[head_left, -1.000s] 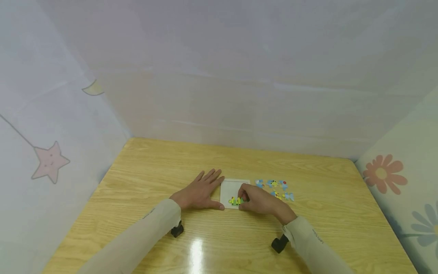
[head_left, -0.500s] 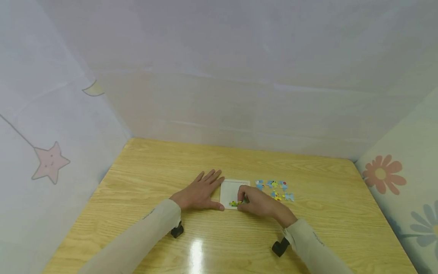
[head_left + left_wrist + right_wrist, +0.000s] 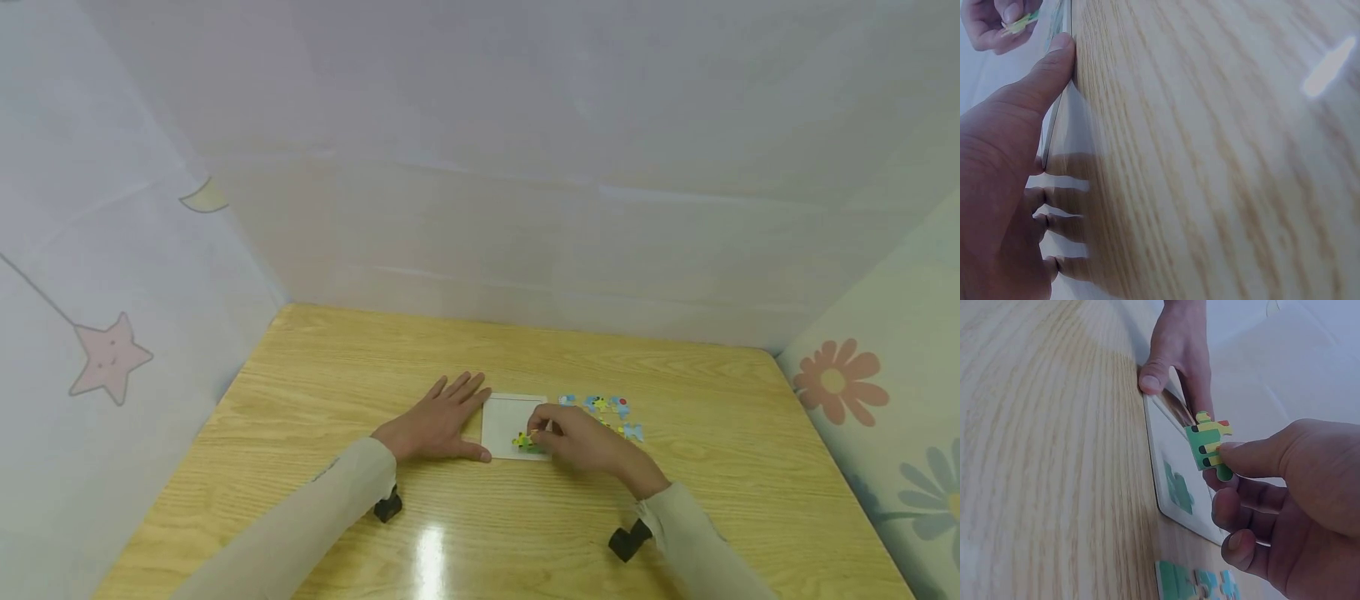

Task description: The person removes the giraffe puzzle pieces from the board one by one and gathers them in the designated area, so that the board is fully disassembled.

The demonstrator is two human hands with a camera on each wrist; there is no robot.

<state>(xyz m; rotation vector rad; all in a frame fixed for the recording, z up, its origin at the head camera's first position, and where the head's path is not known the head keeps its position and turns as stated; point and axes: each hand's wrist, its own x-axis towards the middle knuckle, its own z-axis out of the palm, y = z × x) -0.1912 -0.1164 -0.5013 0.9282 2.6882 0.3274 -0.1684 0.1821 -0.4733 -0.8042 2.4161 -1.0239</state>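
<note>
My right hand point(image 3: 577, 437) pinches a green and yellow jigsaw piece point(image 3: 1207, 449) between thumb and fingers, with its other fingers curled beneath. The piece is tilted above the near part of a white puzzle board point(image 3: 504, 415). On the board's surface below it shows a green patch point(image 3: 1179, 490). Flat on the table, my left hand point(image 3: 438, 422) has its fingers spread along the board's left edge. Its thumb point(image 3: 1054, 62) lies at the board's near left corner, with the index fingertip at the far left corner.
To the right of the board lie several loose jigsaw pieces point(image 3: 600, 403), blue, yellow and red, partly behind my right hand. All this sits on a wooden table point(image 3: 360, 350). Pale printed cloth point(image 3: 525, 250) hangs behind it and along both sides.
My right hand has drawn back to the right and turned, taking the jigsaw piece slightly right. The piece dipped toward the board's near edge in between. My left hand stays still.
</note>
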